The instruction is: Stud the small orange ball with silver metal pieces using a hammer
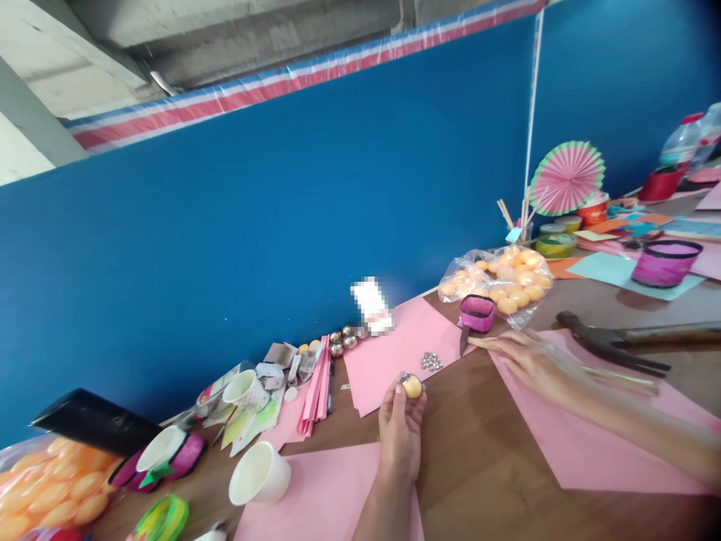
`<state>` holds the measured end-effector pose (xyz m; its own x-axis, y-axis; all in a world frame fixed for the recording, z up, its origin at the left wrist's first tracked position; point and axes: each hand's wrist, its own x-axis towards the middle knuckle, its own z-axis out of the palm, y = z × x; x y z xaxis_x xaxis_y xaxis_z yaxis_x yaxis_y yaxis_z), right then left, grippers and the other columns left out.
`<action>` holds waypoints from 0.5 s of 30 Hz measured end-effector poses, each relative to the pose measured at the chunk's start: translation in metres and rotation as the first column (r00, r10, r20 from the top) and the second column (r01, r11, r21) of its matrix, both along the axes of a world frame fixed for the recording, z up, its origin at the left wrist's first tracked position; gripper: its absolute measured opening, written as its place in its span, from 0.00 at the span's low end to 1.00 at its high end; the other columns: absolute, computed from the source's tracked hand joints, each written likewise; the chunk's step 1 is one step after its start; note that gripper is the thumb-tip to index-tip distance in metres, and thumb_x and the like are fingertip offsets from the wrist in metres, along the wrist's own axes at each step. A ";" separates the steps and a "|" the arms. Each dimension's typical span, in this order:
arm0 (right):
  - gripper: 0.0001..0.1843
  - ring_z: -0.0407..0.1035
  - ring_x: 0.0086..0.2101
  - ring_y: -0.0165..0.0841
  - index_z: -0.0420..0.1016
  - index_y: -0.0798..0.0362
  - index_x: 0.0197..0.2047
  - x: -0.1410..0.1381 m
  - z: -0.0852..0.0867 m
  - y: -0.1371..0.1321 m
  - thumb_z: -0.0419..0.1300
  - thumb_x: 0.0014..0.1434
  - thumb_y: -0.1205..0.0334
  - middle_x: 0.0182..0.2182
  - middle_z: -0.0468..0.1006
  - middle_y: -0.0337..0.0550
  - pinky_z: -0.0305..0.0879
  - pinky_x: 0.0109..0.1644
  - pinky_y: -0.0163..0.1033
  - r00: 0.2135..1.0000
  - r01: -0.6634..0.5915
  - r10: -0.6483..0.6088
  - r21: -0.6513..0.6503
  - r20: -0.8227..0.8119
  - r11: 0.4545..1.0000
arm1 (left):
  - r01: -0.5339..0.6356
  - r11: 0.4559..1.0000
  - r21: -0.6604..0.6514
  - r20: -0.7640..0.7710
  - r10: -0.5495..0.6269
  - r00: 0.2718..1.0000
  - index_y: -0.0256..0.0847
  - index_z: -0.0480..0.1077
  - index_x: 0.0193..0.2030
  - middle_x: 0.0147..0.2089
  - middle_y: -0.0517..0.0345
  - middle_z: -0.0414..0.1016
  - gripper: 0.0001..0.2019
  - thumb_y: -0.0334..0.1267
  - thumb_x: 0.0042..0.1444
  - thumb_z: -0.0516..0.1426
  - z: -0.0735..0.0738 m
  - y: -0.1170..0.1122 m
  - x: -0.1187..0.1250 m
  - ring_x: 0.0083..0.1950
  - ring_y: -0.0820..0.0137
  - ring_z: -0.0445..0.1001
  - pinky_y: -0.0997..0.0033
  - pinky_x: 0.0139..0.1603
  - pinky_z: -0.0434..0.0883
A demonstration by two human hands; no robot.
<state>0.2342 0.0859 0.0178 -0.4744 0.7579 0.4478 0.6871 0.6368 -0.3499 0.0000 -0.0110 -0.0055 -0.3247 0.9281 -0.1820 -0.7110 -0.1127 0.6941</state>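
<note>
My left hand (402, 428) is closed around a yellow ball (412, 386), its top partly covered with silvery studs. Over to the right, my right hand (532, 362) lies over the pale wooden handle of a small hammer (619, 377), fingers around it. That hammer's dark metal head points away to the left. A little pile of silver studs (432, 361) rests on a pink sheet (402, 338) between the hands. Just beyond the hammer head stands a small magenta fabric box (478, 313).
A big claw hammer (608, 346) lies at right, on another pink sheet (597, 451). Plastic bags of orange balls (512, 278) sit at the back and far left. White paper cups (260, 475), shiny metallic balls (343, 340) and folded pink paper (316, 387) occupy the left side. A blue partition (253, 225) borders the table.
</note>
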 end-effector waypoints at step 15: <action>0.10 0.63 0.30 0.33 0.70 0.53 0.26 -0.084 -0.001 0.002 0.51 0.57 0.67 0.26 0.72 0.43 0.55 0.35 0.36 0.979 -0.126 0.124 0.001 0.159 0.992 | -0.013 1.000 -0.010 -0.006 0.013 1.000 0.37 0.71 0.41 0.40 0.51 0.76 0.13 0.39 0.49 0.58 -0.003 0.001 0.000 0.40 0.69 0.75 0.66 0.46 0.69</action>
<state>0.1506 0.0883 0.0164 -0.6308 0.6836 0.3672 0.6479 0.7243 -0.2356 -0.0001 -0.0101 -0.0086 -0.3381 0.9219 -0.1893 -0.7056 -0.1153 0.6992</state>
